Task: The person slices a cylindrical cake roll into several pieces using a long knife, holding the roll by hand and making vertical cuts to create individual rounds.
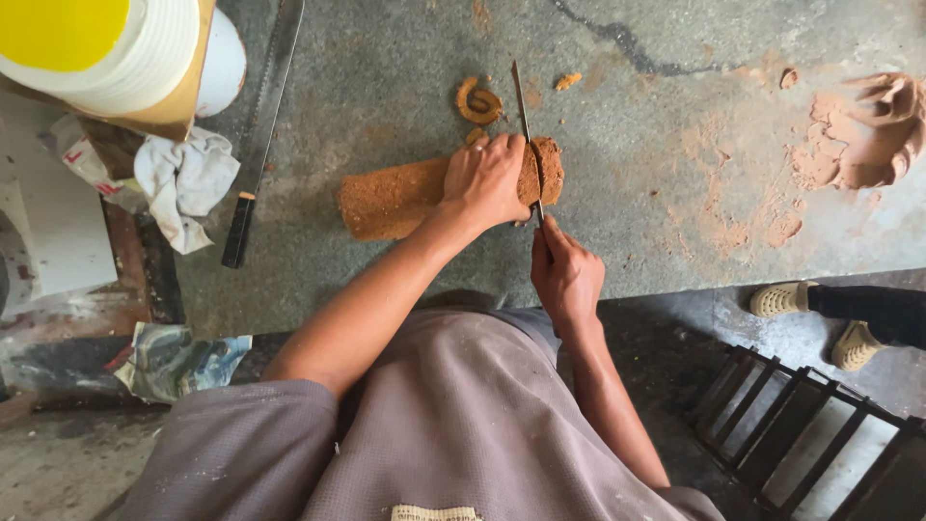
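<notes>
While my left hand (485,180) presses down on the brown clay log (405,198) at frame center, fingers curled over it, my right hand (564,270) w/ fist clamped on the knife (528,135) has blade in the log's right end, on the grey slab (386,77).

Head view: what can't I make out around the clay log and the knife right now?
- Clay log: its middle is covered by the left hand.
- Knife: handle wrapped in the right hand; the depth of the cut is hidden in the clay.
- Saw: tip cut off by the top edge.
- Bystander's shoes: the rest of the person lies beyond the right edge.
</notes>
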